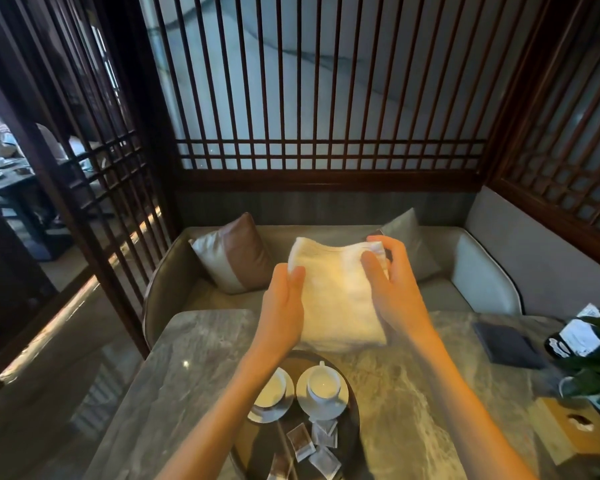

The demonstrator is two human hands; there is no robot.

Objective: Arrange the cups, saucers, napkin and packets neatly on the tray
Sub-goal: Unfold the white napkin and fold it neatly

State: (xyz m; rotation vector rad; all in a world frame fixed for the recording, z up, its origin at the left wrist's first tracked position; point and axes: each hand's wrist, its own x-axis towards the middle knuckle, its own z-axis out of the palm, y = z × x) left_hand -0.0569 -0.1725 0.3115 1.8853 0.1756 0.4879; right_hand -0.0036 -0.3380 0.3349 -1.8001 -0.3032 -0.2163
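Holding a white napkin point(340, 296) up in the air between them, both hands fill the middle of the head view. The left hand point(284, 299) grips the napkin's left edge, thumb lying across the front of the cloth and fingers behind it. The right hand point(392, 289) pinches the upper right corner, fingers curled over the top and thumb pressed against the front. The cloth hangs folded and clear of the marble table point(187, 375), its lower edge over the far end of the dark tray point(350, 434). On the tray, two white cups stand side by side, each on its own saucer: the left cup point(272, 386) is partly hidden by the left forearm, and the right cup point(323, 384) shows whole, with its handle turned away. The left saucer point(271, 412) and right saucer point(321, 408) nearly touch. Nearer the camera on the tray, several small packets point(312, 441) lie loosely scattered, some overlapping. To the right on the table are a dark square mat point(506, 344), a green plant point(596, 358) and a wooden tissue box point(575, 427). Beyond the table, two cushions point(232, 254) lean on a bench.
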